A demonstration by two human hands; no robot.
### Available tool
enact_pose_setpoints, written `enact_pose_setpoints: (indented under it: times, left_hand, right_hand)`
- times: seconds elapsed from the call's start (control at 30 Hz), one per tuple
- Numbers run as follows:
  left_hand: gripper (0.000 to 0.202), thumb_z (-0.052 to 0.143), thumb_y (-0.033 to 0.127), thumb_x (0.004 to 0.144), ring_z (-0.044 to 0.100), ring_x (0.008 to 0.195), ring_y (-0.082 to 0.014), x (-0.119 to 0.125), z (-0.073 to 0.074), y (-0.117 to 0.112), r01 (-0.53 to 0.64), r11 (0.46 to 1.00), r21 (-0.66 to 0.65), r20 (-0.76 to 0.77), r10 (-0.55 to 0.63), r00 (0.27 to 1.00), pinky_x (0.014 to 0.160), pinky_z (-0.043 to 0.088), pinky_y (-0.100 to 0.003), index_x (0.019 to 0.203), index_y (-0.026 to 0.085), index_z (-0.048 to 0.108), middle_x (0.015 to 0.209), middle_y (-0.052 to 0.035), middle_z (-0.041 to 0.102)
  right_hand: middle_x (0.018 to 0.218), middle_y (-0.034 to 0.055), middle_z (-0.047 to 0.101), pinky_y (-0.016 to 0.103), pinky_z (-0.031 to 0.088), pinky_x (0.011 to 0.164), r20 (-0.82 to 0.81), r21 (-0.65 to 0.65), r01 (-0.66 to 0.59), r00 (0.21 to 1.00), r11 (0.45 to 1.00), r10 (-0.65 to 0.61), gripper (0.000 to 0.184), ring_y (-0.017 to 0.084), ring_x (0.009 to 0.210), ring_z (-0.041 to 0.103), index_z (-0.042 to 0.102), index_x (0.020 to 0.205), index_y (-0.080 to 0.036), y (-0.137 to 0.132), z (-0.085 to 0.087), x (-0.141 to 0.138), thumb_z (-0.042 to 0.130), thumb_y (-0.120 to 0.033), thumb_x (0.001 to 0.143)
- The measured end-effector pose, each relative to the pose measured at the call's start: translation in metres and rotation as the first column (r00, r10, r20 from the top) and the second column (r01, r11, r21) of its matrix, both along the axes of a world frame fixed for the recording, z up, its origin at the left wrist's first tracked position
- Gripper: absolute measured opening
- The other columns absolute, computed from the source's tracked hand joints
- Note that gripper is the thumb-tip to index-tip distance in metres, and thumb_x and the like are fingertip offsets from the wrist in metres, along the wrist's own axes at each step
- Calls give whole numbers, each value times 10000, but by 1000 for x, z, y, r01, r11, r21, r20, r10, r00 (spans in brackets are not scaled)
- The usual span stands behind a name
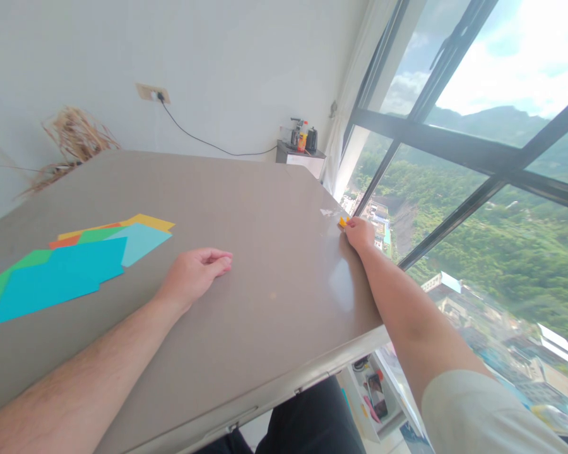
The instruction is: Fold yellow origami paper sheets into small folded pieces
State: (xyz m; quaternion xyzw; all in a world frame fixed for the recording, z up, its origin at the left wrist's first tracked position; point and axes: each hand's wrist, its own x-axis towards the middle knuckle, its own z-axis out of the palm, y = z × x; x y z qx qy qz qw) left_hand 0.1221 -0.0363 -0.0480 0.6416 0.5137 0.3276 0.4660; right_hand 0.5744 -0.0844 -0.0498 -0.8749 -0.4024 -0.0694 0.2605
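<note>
My right hand (pixel 360 234) is at the table's right edge, its fingers closed on a small yellow-orange piece (pixel 343 222) that looks like folded paper. Most of that piece is small in view, and part of it is hidden by the fingers. My left hand (pixel 194 276) rests over the middle-left of the grey-brown table (pixel 265 359), thumb and fingertips pressed together with nothing visible between them. Left of it lies a spread of coloured paper sheets: blue (pixel 61 274), light blue (pixel 146 243), green (pixel 31 261) and yellow (pixel 154 222), with some orange showing between them.
Whitish scraps (pixel 329 212) lie near the far right edge. Large windows (pixel 454 151) run along the right side. A small cabinet (pixel 305 162) with a bottle (pixel 303 137) stands behind the table. Dried stalks (pixel 73 135) are at the far left. Below the front edge is an open drawer (pixel 376 403).
</note>
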Motion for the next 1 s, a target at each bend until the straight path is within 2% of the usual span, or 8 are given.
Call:
enact_pose_setpoints:
  times: [0.2,0.33,0.47,0.57,0.63,0.77,0.9,1.0]
  left_hand:
    - [385,776,476,666,742,989,-303,1,4,-3,4,1000,-1,-4,-4,1000,958,537,-417,958,226,798,957,-92,804]
    - [396,752,487,684,740,984,-301,2,5,-4,16,1000,13,-22,-16,1000,939,540,-405,971,217,793,965,-89,804]
    - [373,701,495,735,735,981,-295,2,7,-5,58,995,85,-129,-47,991,913,540,-394,974,225,798,985,-73,807]
    - [323,654,506,783,726,1026,-287,1,9,-5,137,975,176,-238,-93,967,929,530,-377,922,257,806,1035,-45,809]
    - [316,636,516,799,726,1026,-280,0,11,-6,192,957,217,-284,-126,951,937,529,-365,902,273,809,1046,-28,810]
    - [335,627,530,802,735,990,-279,-3,13,-9,233,944,234,-306,-156,939,927,539,-360,924,278,812,1012,-21,813]
    - [341,625,527,809,734,990,-281,-3,13,-9,250,942,225,-299,-178,938,920,537,-368,929,264,805,1015,-29,812]
    - [322,625,503,820,733,979,-278,0,14,-9,254,938,236,-303,-177,936,915,531,-376,917,253,802,1000,-36,811]
  right_hand:
    - [965,101,775,314,459,771,-16,18,64,998,998,-64,242,239,906,671,767,980,-201,-6,9,-9,567,-199,845]
    - [933,97,772,301,457,728,-40,40,90,995,995,-88,217,231,874,671,752,923,-198,-16,18,-34,545,-222,864]
    - [825,36,760,276,456,690,-158,-72,-170,975,983,157,164,195,800,664,738,828,-228,-35,16,-81,577,-249,845]
    - [876,33,762,285,450,733,-69,-133,-350,937,927,344,173,193,825,662,745,838,-232,-48,10,-113,573,-242,852]
    - [958,52,758,292,453,776,-12,-127,-411,911,903,413,204,195,863,664,754,846,-222,-53,6,-123,552,-231,873]
    - [945,52,763,292,464,828,-84,-51,-420,906,906,416,190,199,896,676,767,832,-213,-54,4,-118,578,-205,856]
    - [860,32,776,271,483,775,-160,-21,-377,916,926,369,168,179,818,691,778,853,-205,-55,8,-104,610,-214,847]
    - [840,26,778,264,487,758,-191,-8,-391,904,920,383,163,172,802,693,784,850,-203,-55,11,-105,623,-218,840]
